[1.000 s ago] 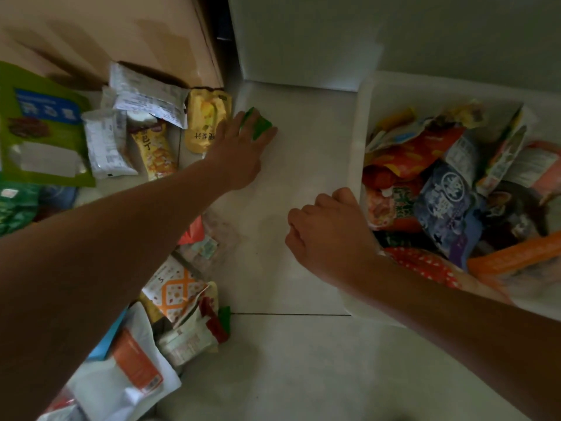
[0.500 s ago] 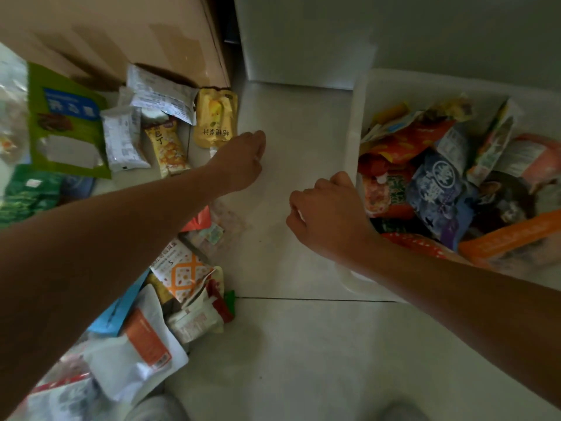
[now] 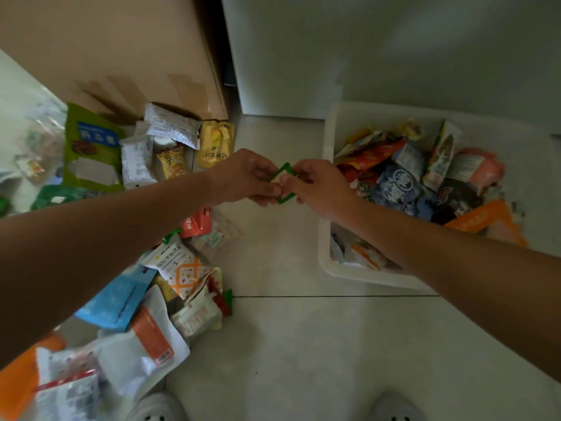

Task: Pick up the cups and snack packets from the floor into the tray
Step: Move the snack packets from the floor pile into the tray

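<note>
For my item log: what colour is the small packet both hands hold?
The small packet has a green border and pale centre, clearest in the head view.

Your forearms reach forward from both lower sides and meet at the middle. Your left grip [image 3: 243,174] and right grip [image 3: 318,186] face each other, knuckles up, both pinching one small packet [image 3: 284,174] between thumb and fingers.
</note>
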